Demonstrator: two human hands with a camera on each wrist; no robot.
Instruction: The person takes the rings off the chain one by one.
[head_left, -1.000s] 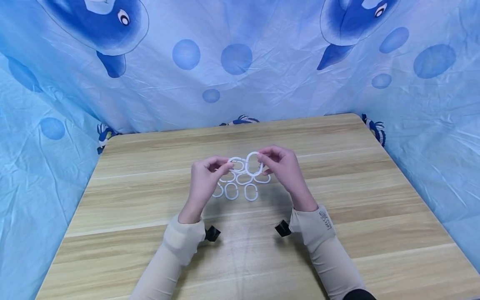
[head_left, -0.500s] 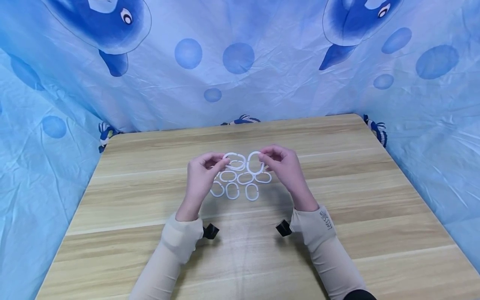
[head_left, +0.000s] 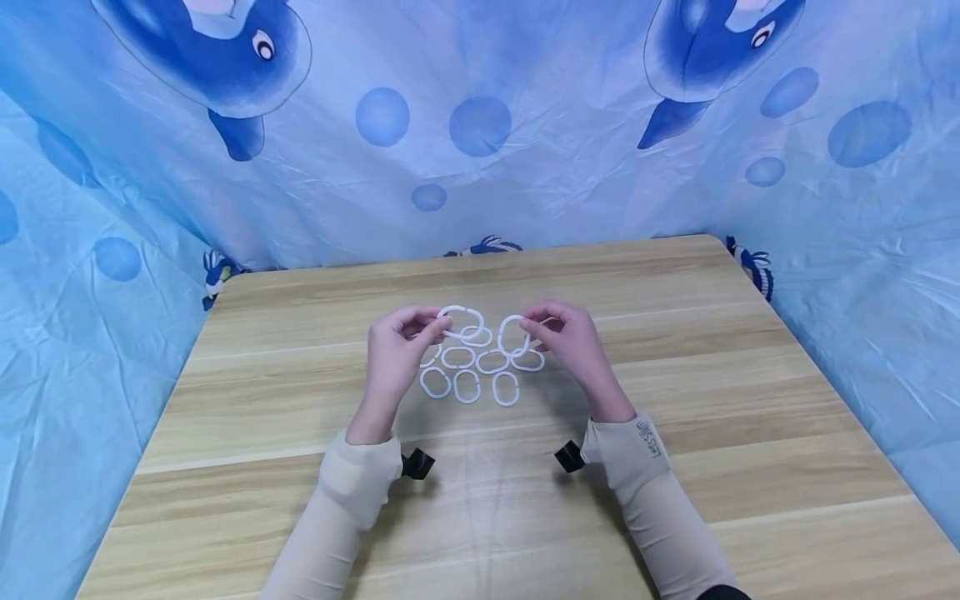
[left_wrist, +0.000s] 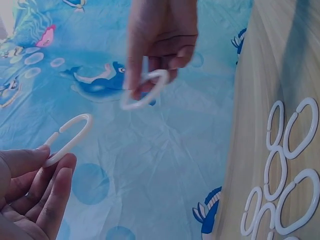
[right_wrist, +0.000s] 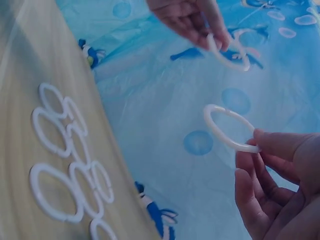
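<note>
My left hand (head_left: 396,346) pinches a white oval plastic curtain ring (head_left: 454,307) between thumb and fingers, above the table. The ring's narrow gap shows in the left wrist view. On the other side my right hand (head_left: 576,343) pinches a second white oval curtain ring (right_wrist: 209,108) by one side, tilted up. These two held rings are apart. Below and between the hands, several more white curtain rings (head_left: 467,402) lie flat on the table in rough rows. The held rings partly cover some of them in the head view.
The wood-grain table (head_left: 675,517) spreads around the hands. A blue sheet with dolphin prints (head_left: 480,50) hangs behind it and along both sides. Black wrist cameras (head_left: 417,463) stick out from both sleeves, just above the tabletop.
My left hand has moved a little left with its ring, widening the space to the right hand's ring. The right hand has hardly moved and keeps its ring.
</note>
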